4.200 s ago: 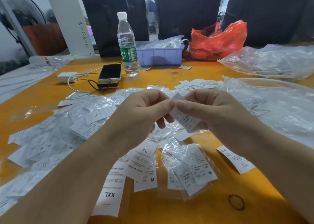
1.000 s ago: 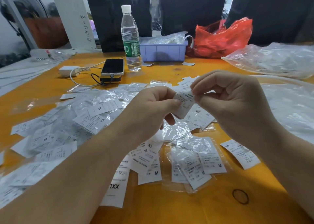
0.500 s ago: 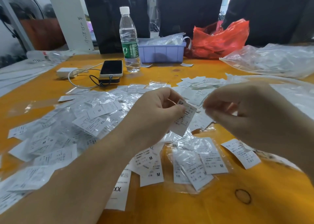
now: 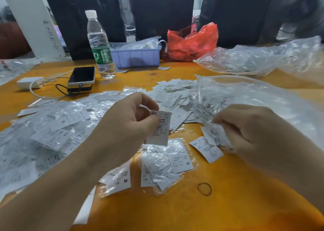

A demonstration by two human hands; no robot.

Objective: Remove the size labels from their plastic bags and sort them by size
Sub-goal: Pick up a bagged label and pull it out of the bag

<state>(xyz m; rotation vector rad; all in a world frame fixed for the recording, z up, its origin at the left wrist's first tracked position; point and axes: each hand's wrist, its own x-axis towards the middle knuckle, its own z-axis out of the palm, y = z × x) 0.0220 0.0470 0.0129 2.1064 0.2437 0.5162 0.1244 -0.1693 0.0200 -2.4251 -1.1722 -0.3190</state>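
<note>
My left hand [image 4: 129,124] pinches a white XS size label [image 4: 160,128], held above the orange table [image 4: 192,209]. My right hand [image 4: 252,131] is closed on a small clear plastic bag [image 4: 214,132], low over the table to the right. Just below that bag lies another loose XS label [image 4: 206,149]. In front of me sit bagged M labels [image 4: 166,164]. A large heap of bagged labels [image 4: 52,131] covers the table's left side. Loose labels [image 4: 175,85] lie in a pile further back.
At the back stand a water bottle [image 4: 100,47], a phone on a power bank [image 4: 81,76] with a white charger [image 4: 29,82], a purple bin [image 4: 136,57] and a red bag [image 4: 192,41]. Big clear bags [image 4: 263,59] fill the right. A rubber band [image 4: 204,188] lies near me.
The label came out of its bag. My right hand pulled away to the right and downward with the empty bag; my left hand kept the label.
</note>
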